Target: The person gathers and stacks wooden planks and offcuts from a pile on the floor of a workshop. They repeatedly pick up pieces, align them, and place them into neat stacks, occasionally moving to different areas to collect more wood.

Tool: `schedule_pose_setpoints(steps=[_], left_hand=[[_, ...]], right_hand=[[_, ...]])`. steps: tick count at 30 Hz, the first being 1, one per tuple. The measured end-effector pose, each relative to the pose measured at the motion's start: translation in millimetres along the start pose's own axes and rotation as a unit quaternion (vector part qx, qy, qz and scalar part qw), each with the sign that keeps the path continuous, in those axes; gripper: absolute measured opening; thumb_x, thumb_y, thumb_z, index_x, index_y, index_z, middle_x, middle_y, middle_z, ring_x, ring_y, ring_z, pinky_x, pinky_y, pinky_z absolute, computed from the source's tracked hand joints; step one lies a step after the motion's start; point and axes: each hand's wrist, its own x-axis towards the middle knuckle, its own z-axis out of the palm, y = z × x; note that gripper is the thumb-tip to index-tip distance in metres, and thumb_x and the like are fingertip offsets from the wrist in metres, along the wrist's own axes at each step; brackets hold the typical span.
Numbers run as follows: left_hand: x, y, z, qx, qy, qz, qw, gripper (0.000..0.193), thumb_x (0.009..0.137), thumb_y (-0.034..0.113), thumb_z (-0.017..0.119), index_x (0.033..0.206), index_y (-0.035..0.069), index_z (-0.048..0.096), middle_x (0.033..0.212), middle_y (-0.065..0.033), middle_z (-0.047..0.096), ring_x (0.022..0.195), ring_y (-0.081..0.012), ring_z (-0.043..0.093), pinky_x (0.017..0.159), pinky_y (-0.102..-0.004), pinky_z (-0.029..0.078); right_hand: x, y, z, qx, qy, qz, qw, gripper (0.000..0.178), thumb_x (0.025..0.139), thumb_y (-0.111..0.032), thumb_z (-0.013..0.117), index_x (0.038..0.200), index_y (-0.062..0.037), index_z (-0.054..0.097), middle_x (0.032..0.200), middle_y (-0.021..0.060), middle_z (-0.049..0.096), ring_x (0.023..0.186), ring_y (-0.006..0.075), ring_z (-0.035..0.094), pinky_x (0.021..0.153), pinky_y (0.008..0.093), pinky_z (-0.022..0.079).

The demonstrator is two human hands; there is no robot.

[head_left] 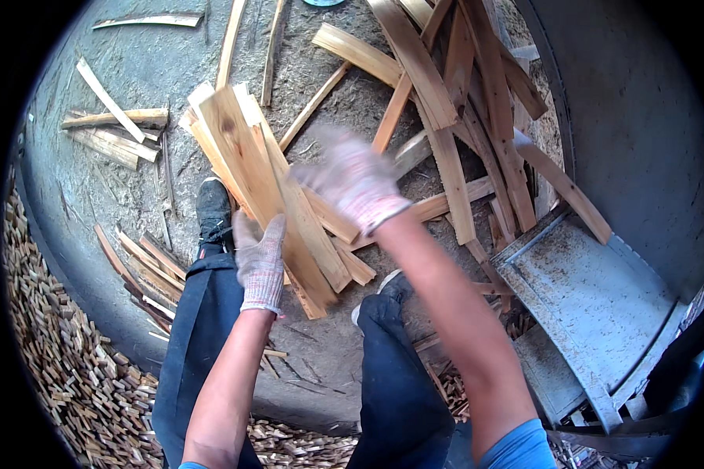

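My left hand [260, 266], in a pale knitted glove, is closed on the side of a loose bundle of wooden boards [246, 148], its thumb lying over the front board. The bundle slants between my feet, light-coloured and uneven at its top ends. To the right of it my right hand [360, 184], gloved the same way, is blurred by motion. Its thumb and fingers look apart, with nothing visible between them. Beneath and beyond that hand lie more boards [438, 205] on the dusty ground.
A tangled pile of long boards [485, 102] leans at the upper right beside a curved grey metal wall [626, 102]. A grey metal stand [594, 289] is at the right. Loose strips [117, 125] lie at the left. Many small wood pieces [78, 367] are heaped beyond the rim at lower left.
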Motion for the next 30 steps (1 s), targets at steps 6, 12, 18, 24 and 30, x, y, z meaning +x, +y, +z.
schedule_pose_setpoints(steps=[6, 12, 18, 24, 30], left_hand=[[-23.3, 30.3, 9.6, 0.196, 0.081, 0.156, 0.965, 0.081, 0.088, 0.019, 0.074, 0.153, -0.005, 0.032, 0.151, -0.0237, 0.045, 0.14, -0.0319, 0.046, 0.117, -0.0375, 0.036], [-41.7, 65.8, 56.2, 0.164, -0.104, 0.185, 0.963, 0.075, 0.09, 0.024, 0.071, 0.15, -0.005, 0.037, 0.145, -0.0231, 0.051, 0.136, -0.0305, 0.05, 0.114, -0.0381, 0.039], [-21.5, 79.7, 68.1, 0.012, -0.236, -0.022, 0.971, 0.066, 0.098, 0.044, 0.058, 0.144, -0.004, 0.048, 0.132, -0.0192, 0.062, 0.125, -0.0246, 0.058, 0.106, -0.0348, 0.044], [-33.7, 73.3, 90.9, -0.249, -0.45, -0.164, 0.842, 0.068, 0.1, 0.048, 0.057, 0.148, 0.001, 0.045, 0.132, -0.0144, 0.06, 0.119, -0.0244, 0.059, 0.105, -0.0349, 0.044], [-80.3, 43.4, 42.6, -0.389, -0.492, -0.24, 0.741, 0.083, 0.091, 0.06, 0.066, 0.143, 0.0, 0.043, 0.123, -0.0137, 0.064, 0.106, -0.0211, 0.066, 0.092, -0.0345, 0.057]], right_hand=[[53.0, 49.1, -98.1, -0.341, 0.215, 0.145, 0.904, 0.102, 0.071, -0.052, 0.081, 0.147, 0.0035, 0.04, 0.137, 0.0357, 0.052, 0.126, 0.0459, 0.054, 0.107, 0.0446, 0.045], [65.7, 115.5, -107.8, -0.189, 0.163, 0.254, 0.934, 0.068, 0.071, -0.044, 0.077, 0.12, 0.002, 0.067, 0.123, 0.0318, 0.063, 0.112, 0.0389, 0.065, 0.098, 0.0414, 0.052], [-74.4, 60.6, -81.6, 0.057, 0.149, 0.212, 0.964, 0.069, 0.074, -0.026, 0.076, 0.13, 0.0012, 0.048, 0.111, 0.02, 0.067, 0.101, 0.0301, 0.068, 0.093, 0.0374, 0.053], [-222.7, -7.8, -46.0, 0.073, -0.019, 0.233, 0.97, 0.09, 0.074, -0.034, 0.082, 0.14, 0.005, 0.034, 0.108, 0.0193, 0.065, 0.096, 0.029, 0.068, 0.086, 0.0373, 0.055], [-280.9, -52.6, 7.8, 0.191, -0.143, 0.309, 0.92, 0.085, 0.074, -0.038, 0.081, 0.13, 0.0062, 0.035, 0.096, 0.019, 0.062, 0.082, 0.0301, 0.069, 0.076, 0.041, 0.057]])
